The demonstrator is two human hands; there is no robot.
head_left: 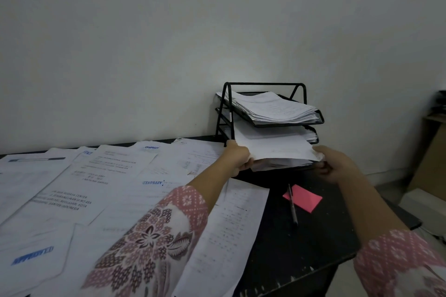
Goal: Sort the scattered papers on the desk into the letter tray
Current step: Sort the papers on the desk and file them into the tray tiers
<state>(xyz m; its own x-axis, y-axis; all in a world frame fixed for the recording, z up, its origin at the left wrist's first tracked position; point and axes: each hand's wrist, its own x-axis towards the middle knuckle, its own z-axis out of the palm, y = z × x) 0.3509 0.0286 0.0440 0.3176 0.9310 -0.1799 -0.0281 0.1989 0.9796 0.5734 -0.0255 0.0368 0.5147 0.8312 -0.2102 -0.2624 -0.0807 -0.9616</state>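
A black wire letter tray with stacked tiers stands at the back of the dark desk, against the wall. Its top tier carries a thick pile of sheets. A stack of white papers lies at the front of the lowest tier. My left hand grips this stack at its left edge, and my right hand grips its right front corner. Many loose printed sheets, some stamped in blue, lie scattered over the left half of the desk.
A pink sticky note lies on the black desk in front of the tray, with a pen across its left corner. One long sheet lies under my left forearm. A brown cabinet stands at far right.
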